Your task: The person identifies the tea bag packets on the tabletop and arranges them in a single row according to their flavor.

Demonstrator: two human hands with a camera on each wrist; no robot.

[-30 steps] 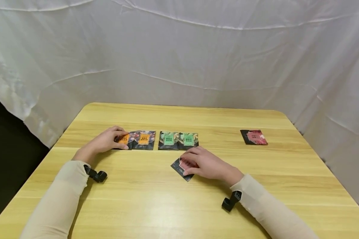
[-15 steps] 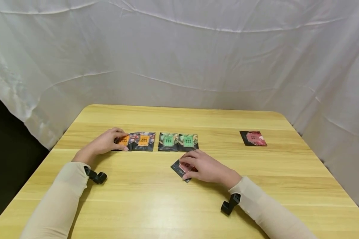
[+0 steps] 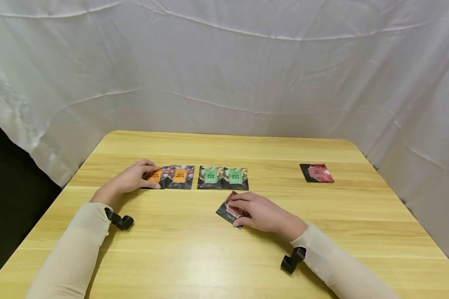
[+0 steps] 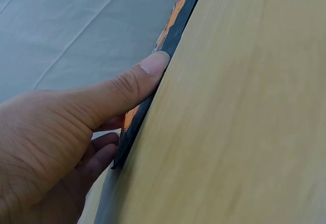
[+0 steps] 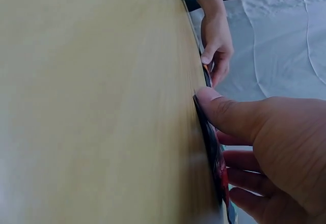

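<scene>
In the head view my left hand [image 3: 129,178] is at the left end of a row of flat sachets. Its thumb and fingers span the outer orange-labelled sachet [image 3: 155,176], which overlaps a second orange-labelled sachet [image 3: 179,177]. The left wrist view shows the thumb [image 4: 155,63] against the near edge and the other fingers past the left end. My right hand [image 3: 267,214] grips a pink-labelled black sachet [image 3: 226,212], turned diagonally, in front of the row. From the right wrist, this sachet [image 5: 211,150] lies between thumb and fingers, which partly cover it in the head view.
Two green-labelled sachets, one on the left [image 3: 210,176] and one on the right [image 3: 235,178], lie overlapping beside the orange pair. Another pink-labelled sachet [image 3: 317,172] lies alone at the right. Behind the wooden table [image 3: 194,257] hangs a pale curtain [image 3: 224,70].
My right hand has moved slightly toward me and to the right with the pink-labelled sachet, so a gap now shows below the green sachets. The left hand stays in place.
</scene>
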